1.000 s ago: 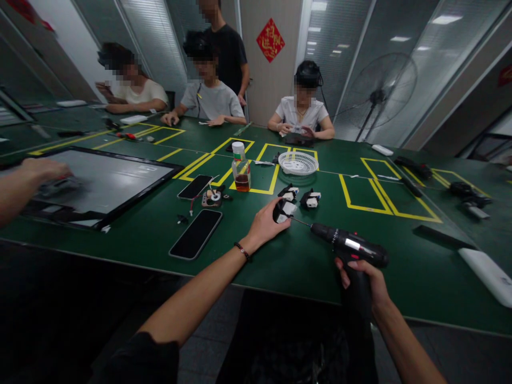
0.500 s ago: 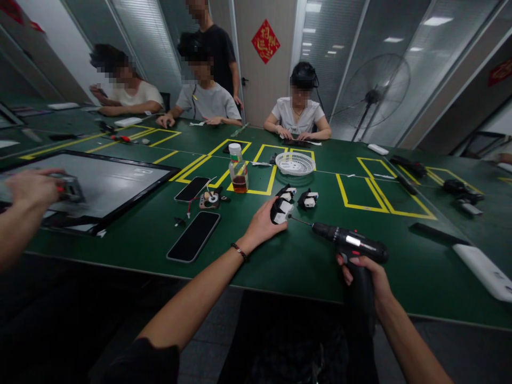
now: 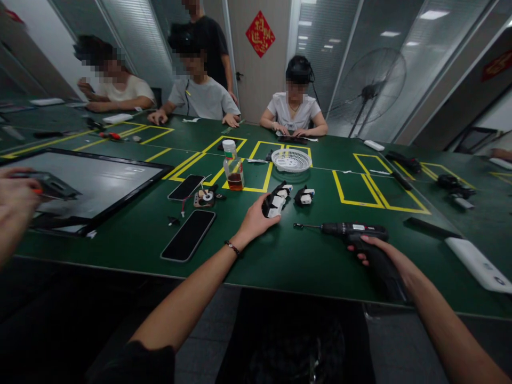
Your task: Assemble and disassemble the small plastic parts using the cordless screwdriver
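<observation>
My left hand (image 3: 257, 219) is closed around a black-and-white plastic part (image 3: 276, 201) at the middle of the table. A similar black-and-white piece (image 3: 306, 195) lies just to its right. In my right hand (image 3: 380, 255) is a black cordless drill (image 3: 354, 230), held almost level with its long bit pointing left. At the bit's tip sits a small dark piece (image 3: 298, 226), apart from the part in my left hand. Whether that piece is fixed to the bit I cannot tell.
Left of my arm lie a phone (image 3: 189, 235), a second phone (image 3: 186, 187) and a small wired device (image 3: 204, 198). Behind stand a glass bottle (image 3: 234, 172) and a white basket (image 3: 291, 160). A neighbour's hand (image 3: 18, 200) holds a tool over a framed panel (image 3: 108, 176).
The drill's tip has pulled away from the part, to the right, and the drill has levelled. A small dark piece shows at its tip. My left hand keeps its hold.
</observation>
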`<state>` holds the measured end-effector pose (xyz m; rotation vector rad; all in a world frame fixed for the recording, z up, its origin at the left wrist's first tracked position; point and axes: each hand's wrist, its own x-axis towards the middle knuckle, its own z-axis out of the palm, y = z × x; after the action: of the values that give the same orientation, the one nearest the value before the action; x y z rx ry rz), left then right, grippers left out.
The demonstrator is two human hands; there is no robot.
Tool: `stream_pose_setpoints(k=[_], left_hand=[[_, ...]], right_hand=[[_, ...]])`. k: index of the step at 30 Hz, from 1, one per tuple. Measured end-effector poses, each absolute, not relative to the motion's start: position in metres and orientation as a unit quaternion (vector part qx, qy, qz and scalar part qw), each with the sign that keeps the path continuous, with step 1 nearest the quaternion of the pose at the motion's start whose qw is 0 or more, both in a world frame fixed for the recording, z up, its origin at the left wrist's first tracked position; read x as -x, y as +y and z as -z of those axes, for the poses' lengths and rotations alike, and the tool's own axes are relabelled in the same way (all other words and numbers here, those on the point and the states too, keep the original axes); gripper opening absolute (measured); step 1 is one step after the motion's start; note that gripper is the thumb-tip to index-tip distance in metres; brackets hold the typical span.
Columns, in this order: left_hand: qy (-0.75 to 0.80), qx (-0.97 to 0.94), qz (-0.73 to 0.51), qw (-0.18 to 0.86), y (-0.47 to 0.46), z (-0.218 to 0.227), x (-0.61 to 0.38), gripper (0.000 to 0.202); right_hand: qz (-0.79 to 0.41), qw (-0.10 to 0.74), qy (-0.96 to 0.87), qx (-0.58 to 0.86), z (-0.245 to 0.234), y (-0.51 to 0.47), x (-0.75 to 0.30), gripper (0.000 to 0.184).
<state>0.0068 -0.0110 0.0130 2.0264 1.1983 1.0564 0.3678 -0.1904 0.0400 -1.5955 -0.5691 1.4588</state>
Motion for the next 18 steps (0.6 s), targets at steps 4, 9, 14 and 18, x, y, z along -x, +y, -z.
stream_pose_setpoints(k=[4,9,14,18], left_hand=[[0.453,-0.740,-0.396,0.301,-0.011,-0.015,-0.007,0.077],[0.451,-0.735,-0.403,0.306,-0.011,-0.013,-0.009,0.078],[0.454,-0.732,-0.401,0.312,-0.012,-0.011,-0.010,0.079],[0.445,-0.736,-0.401,0.315,-0.013,-0.012,-0.010,0.079]], right_hand=[[-0.457,0.370,-0.306,0.749,-0.042,-0.176,-0.403,0.064],[-0.195,0.268,-0.443,0.833,-0.036,-0.163,-0.425,0.090],[-0.097,0.198,-0.502,0.837,-0.029,-0.167,-0.413,0.084],[-0.025,0.145,-0.518,0.842,-0.029,-0.175,-0.403,0.080]])
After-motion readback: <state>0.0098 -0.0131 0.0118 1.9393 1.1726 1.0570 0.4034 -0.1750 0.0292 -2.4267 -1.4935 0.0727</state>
